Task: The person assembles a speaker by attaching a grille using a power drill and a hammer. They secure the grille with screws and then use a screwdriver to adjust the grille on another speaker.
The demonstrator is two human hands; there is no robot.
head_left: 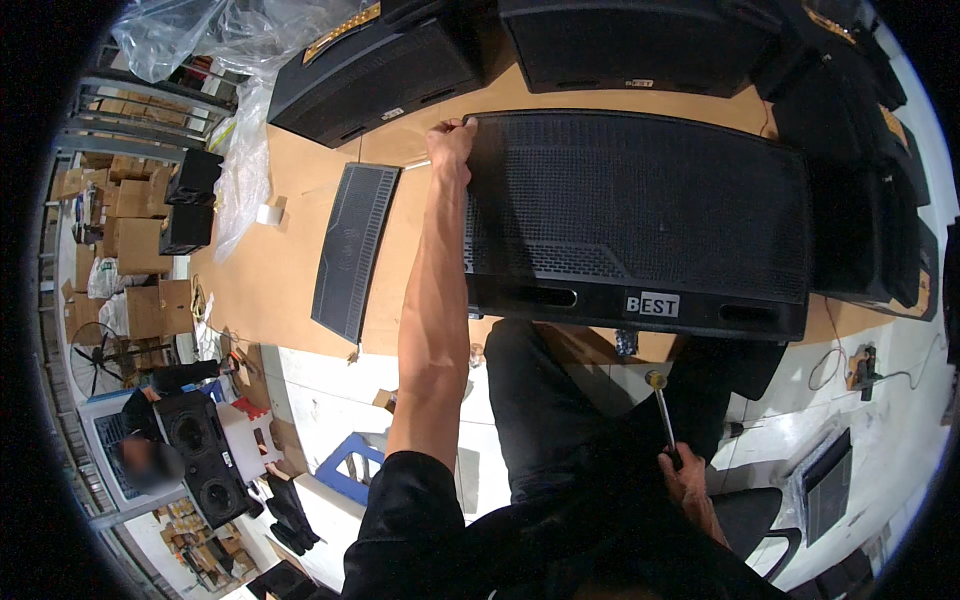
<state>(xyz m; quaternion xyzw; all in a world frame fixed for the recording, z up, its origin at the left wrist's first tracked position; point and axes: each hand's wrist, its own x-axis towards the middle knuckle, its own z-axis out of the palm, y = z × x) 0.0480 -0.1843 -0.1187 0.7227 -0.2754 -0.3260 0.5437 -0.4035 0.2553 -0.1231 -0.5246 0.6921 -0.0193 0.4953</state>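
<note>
A large black speaker point(640, 200) lies in front of me on the tan worktop, its perforated grille facing up. My left arm reaches across to its far left corner, where my left hand point(452, 142) is closed on the edge of the grille. Low at my right side, my right hand point(686, 482) is wrapped round the handle of a small hammer point(662, 405). The hammer has a metal shaft and a yellowish head, which is raised and apart from the speaker. A loose dark grille panel point(355, 250) rests on the worktop left of my forearm.
More black speakers point(640, 50) stand along the far side and right of the tan worktop point(270, 290). Clear plastic wrap point(245, 180) and a tape roll point(268, 214) lie at left. A blue plastic stool point(350, 468) is on the floor. Another person point(145, 440) is at far left.
</note>
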